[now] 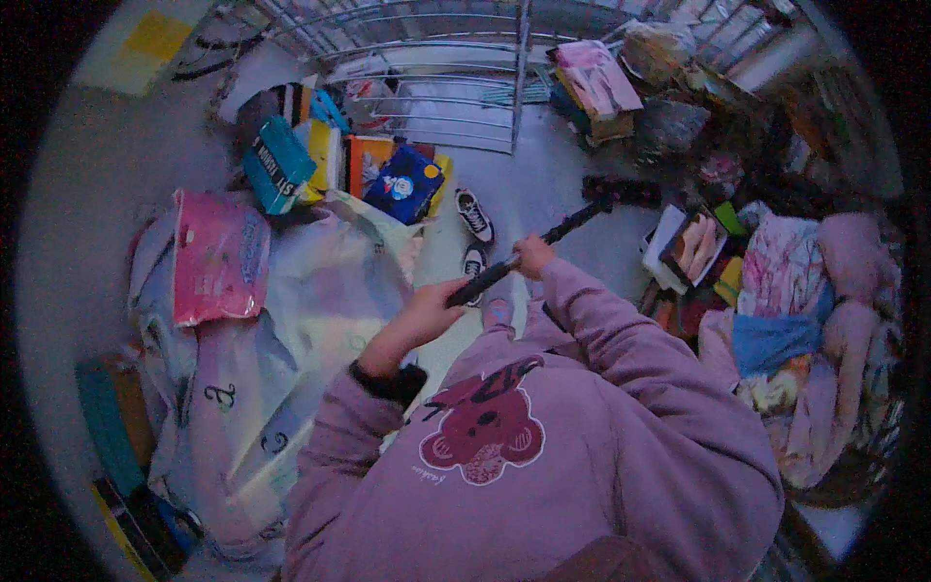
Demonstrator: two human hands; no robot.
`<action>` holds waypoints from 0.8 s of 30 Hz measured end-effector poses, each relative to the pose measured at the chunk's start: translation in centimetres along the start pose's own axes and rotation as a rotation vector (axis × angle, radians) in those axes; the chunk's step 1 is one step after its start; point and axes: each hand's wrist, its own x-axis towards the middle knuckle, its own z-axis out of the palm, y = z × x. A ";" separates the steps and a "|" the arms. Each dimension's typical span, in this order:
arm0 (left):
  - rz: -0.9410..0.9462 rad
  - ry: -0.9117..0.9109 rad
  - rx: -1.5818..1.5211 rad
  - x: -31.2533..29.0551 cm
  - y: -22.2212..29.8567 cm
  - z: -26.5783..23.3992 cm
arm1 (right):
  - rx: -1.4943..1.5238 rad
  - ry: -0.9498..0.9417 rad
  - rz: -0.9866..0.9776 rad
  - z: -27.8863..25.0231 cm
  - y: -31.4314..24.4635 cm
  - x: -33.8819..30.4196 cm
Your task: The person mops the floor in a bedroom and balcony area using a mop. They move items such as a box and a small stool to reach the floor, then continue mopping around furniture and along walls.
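Note:
Both my hands grip a long, black-handled broom-like tool (574,224) that slants up and to the right. Closed round the near end of its handle is my left hand (424,315). Further along, my right hand (532,257) is wrapped round the shaft. The tool's dark, wide head (624,191) rests at the floor, right of centre; its exact kind is too dim to tell. Below the handle, close to both hands, are black-and-white sneakers (475,215).
Boxes and books, including a blue package (407,184), stand at the back left. A pink package (221,257) lies on pale printed fabric (320,281). Piled clothes (786,320) and an open box (685,247) line the right. A metal rack (446,78) stands ahead.

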 end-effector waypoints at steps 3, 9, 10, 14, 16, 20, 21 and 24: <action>-0.083 0.069 0.206 -4.9 3.9 -5.1 | 0.074 -0.194 -0.102 -2.5 -5.9 0.9; -0.119 0.153 0.900 -6.7 14.3 -5.5 | 0.542 0.429 -0.279 -3.8 -9.1 0.6; -0.056 0.205 0.990 -5.9 15.3 -4.7 | 0.613 0.537 -0.300 -3.9 -8.6 1.5; 0.009 0.330 1.029 -0.6 17.2 -2.0 | 0.644 0.798 -0.420 -4.7 -4.7 6.4; 0.024 0.316 1.083 1.8 16.8 -2.2 | 0.523 0.713 -0.453 -6.4 -2.8 8.8; 0.150 0.312 1.080 2.2 15.5 -3.3 | 0.390 0.358 -0.252 -8.7 -2.3 7.9; 0.177 0.295 1.082 1.7 15.4 -3.3 | 0.358 0.300 -0.269 -9.4 -2.5 6.9; 0.131 0.199 0.988 -0.3 16.0 -3.4 | 0.267 0.165 -0.305 -11.1 -3.6 3.3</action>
